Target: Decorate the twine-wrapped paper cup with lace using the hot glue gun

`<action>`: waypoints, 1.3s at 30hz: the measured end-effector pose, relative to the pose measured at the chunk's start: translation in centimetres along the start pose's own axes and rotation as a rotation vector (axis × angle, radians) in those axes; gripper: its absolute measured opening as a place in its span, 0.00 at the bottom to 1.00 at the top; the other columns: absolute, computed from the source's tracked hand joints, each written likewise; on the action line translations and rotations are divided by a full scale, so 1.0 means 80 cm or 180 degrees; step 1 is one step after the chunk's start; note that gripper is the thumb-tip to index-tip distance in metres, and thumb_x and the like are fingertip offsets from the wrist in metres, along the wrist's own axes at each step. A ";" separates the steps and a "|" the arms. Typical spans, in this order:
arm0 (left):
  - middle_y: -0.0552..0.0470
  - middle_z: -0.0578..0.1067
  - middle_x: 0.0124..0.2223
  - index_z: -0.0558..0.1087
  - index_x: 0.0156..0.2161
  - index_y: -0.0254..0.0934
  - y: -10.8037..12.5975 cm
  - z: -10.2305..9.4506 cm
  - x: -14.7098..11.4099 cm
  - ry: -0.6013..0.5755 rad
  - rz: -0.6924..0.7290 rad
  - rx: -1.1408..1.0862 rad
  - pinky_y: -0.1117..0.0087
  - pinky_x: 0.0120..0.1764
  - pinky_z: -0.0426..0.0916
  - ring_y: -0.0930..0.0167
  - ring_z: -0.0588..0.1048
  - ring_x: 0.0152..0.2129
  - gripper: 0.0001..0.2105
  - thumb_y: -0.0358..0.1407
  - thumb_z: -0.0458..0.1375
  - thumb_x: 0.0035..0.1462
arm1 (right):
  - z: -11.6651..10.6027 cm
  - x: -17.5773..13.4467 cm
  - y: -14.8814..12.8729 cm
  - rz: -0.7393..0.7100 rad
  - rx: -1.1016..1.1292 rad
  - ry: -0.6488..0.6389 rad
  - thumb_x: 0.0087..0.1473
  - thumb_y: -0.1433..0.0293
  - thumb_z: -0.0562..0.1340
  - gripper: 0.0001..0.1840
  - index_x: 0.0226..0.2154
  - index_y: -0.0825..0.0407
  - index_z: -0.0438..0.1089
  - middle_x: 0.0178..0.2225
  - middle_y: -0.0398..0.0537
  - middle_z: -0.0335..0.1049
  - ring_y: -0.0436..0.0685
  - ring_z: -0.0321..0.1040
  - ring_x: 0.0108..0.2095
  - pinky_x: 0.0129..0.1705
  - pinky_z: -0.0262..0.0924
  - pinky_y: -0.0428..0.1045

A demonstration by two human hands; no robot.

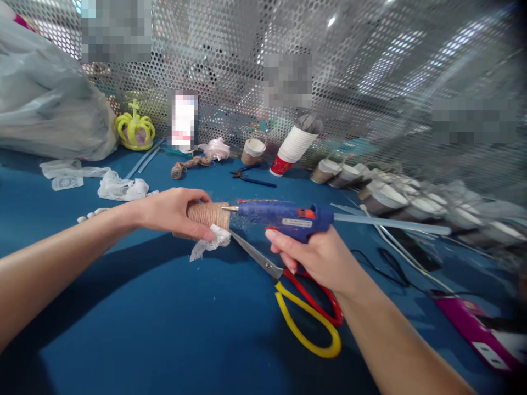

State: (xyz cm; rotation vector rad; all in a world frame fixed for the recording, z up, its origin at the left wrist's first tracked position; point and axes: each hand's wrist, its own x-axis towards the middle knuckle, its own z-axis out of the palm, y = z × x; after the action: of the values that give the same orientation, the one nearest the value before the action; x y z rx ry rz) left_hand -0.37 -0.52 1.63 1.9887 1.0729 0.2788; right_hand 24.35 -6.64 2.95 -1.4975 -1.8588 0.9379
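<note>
My left hand point(181, 211) is closed round a twine-wrapped cup point(214, 213) lying on its side. A crumpled piece of white lace point(220, 237) is under its fingertips, against the cup's lower edge. My right hand point(307, 249) grips a blue glue gun point(272, 213) by the handle. The gun's metal nozzle points left and is at the twine surface; I cannot tell if it touches. A clear glue stick point(391, 222) sticks out of the gun's back. Beneath the gun lie scissors point(307, 323) with one red and one yellow handle loop, partly behind my right hand.
Stacked paper cups point(294, 145), pliers point(253, 178), a twine bundle point(191, 164) and a phone point(184, 120) are along the back. White lace point(121, 185) and a yellow crown point(135, 129) are at left. Several wrapped cups point(387, 197) and a purple power strip point(473, 332) are at right.
</note>
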 end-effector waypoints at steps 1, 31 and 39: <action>0.54 0.72 0.30 0.67 0.42 0.37 -0.001 0.000 0.000 0.0009 0.0003 -0.0071 0.75 0.24 0.62 0.72 0.70 0.23 0.26 0.53 0.60 0.40 | 0.000 -0.001 -0.001 -0.0008 0.0001 -0.0026 0.49 0.58 0.60 0.20 0.14 0.50 0.59 0.09 0.38 0.56 0.48 0.58 0.13 0.19 0.59 0.45; 0.54 0.69 0.31 0.67 0.41 0.34 -0.005 -0.006 0.002 -0.0015 0.0105 -0.0524 0.77 0.25 0.62 0.74 0.67 0.25 0.25 0.49 0.62 0.41 | -0.013 -0.006 -0.009 -0.0151 -0.0368 -0.0165 0.50 0.60 0.58 0.18 0.15 0.49 0.58 0.09 0.37 0.57 0.49 0.58 0.13 0.18 0.57 0.45; 0.54 0.70 0.31 0.67 0.42 0.34 -0.005 -0.006 0.002 0.0027 0.0118 -0.0497 0.77 0.25 0.63 0.74 0.68 0.24 0.25 0.48 0.62 0.41 | -0.014 -0.005 -0.008 -0.0234 -0.0339 -0.0091 0.50 0.61 0.59 0.16 0.16 0.49 0.59 0.09 0.38 0.57 0.50 0.60 0.13 0.17 0.57 0.45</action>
State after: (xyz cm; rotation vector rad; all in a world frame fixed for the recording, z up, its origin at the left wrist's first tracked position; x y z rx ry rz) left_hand -0.76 -0.03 1.58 1.8709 0.9897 0.3798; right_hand 24.97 -6.93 4.16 -1.4733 -1.9982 0.8420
